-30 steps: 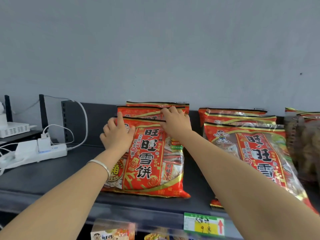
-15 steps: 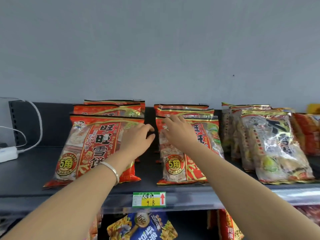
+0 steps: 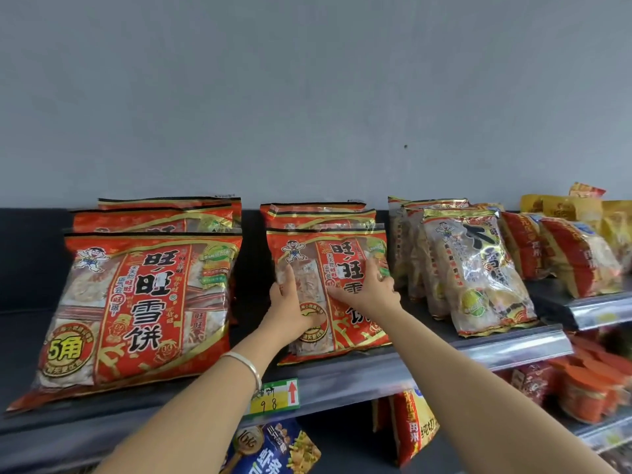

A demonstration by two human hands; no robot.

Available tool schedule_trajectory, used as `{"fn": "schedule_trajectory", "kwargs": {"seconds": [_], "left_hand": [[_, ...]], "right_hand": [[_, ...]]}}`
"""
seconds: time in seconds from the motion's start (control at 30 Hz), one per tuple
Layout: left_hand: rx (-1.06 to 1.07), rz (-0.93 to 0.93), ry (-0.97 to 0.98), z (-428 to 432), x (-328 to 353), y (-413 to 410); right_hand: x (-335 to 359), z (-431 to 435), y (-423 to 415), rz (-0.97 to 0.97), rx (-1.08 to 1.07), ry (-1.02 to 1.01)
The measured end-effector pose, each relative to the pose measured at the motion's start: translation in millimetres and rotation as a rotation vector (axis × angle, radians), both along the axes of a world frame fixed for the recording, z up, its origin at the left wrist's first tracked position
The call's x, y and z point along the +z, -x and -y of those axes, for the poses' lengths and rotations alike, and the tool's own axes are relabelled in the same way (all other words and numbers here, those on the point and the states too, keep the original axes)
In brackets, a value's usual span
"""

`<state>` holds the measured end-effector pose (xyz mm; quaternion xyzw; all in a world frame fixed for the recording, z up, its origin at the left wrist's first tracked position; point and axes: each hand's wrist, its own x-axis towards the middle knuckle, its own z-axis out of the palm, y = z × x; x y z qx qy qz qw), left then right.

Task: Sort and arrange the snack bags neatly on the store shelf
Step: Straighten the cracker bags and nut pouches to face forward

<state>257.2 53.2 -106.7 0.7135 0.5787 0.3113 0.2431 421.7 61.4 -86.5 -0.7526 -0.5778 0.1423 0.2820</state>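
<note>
Both hands rest on the front red bag [image 3: 345, 268] of the middle stack, which leans back on the shelf [image 3: 359, 378] against two more red bags behind it. The left hand [image 3: 290, 307] lies on the bag's clear left panel, fingers spread upward and thumb toward the bag's centre, palm flat on the film. The right hand [image 3: 367, 289] presses on the bag's right half, fingers splayed wide toward its right edge. Neither hand is closed around the bag; both are open and flat against its face. A bracelet [image 3: 248, 366] circles the left wrist.

To the left of the left hand, apart from it across a dark gap, stands a second stack fronted by a large red bag [image 3: 136, 309], tilted back, with two more behind it. Just right of the right hand is a row of pale bags [image 3: 478, 268], the nearest edge close to the fingertips. Farther right sit orange bags [image 3: 578, 254] and yellow bags [image 3: 581, 206]. Below the left wrist a price tag [image 3: 277, 396] is clipped to the shelf's front rail. Under the forearms, on the lower level, a blue bag [image 3: 273, 449] shows.
</note>
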Motion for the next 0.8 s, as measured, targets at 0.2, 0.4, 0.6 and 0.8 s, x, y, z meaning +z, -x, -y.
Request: {"fn": "schedule_trajectory", "kwargs": {"seconds": [0.2, 0.4, 0.6, 0.8], "left_hand": [[0.133, -0.125, -0.115, 5, -1, -5], [0.181, -0.260, -0.567, 13, 22, -33], [0.010, -0.430, -0.679, 16, 47, -92], [-0.076, -0.498, -0.751, 25, 63, -193]], "right_hand": [[2, 8, -12, 0.047, 0.102, 0.065], [17, 24, -34, 0.325, 0.094, -0.143], [34, 46, -84, 0.566, 0.147, -0.330], [50, 81, -200, 0.722, 0.093, -0.397]]}}
